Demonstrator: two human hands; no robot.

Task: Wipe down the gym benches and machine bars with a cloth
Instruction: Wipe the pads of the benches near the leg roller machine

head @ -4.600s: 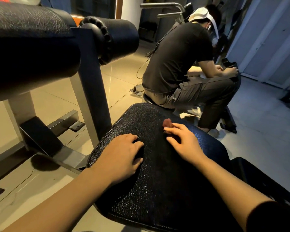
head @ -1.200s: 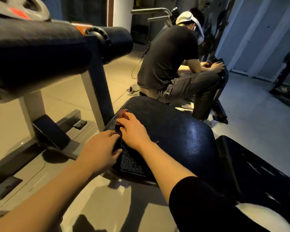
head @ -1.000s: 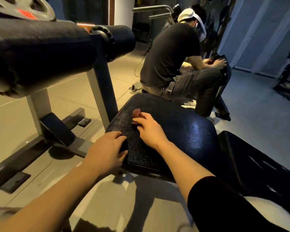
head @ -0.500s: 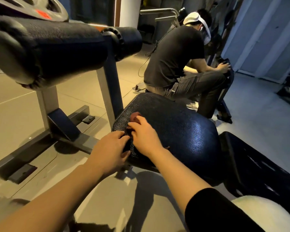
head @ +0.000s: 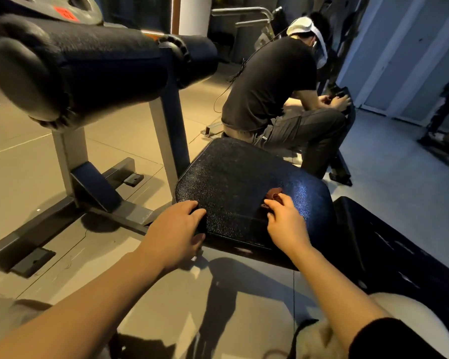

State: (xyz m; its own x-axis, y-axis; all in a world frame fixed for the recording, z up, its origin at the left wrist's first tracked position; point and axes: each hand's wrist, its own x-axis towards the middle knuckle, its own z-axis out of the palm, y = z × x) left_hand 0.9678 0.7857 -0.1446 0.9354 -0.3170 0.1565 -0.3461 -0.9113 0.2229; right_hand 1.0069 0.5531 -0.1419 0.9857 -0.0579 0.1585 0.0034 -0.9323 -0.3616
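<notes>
A black textured seat pad (head: 233,177) of a gym bench fills the middle of the head view. A small reddish-brown cloth (head: 273,194) lies on its near right part, mostly hidden under my fingers. My right hand (head: 287,225) holds the cloth against the pad with bent fingers. My left hand (head: 175,233) grips the pad's near left corner, fingers curled over the edge. A thick black roller pad (head: 88,63) on a grey steel post (head: 171,130) stands at the upper left.
The machine's steel base rails (head: 62,216) run across the tiled floor on the left. A second dark bench pad (head: 399,255) lies to the right. A person in a black shirt (head: 270,84) sits just beyond the seat. A weight plate (head: 57,9) shows at the top left.
My right hand has slid the cloth to the right across the seat, away from my left hand. My left hand keeps its hold on the near left corner.
</notes>
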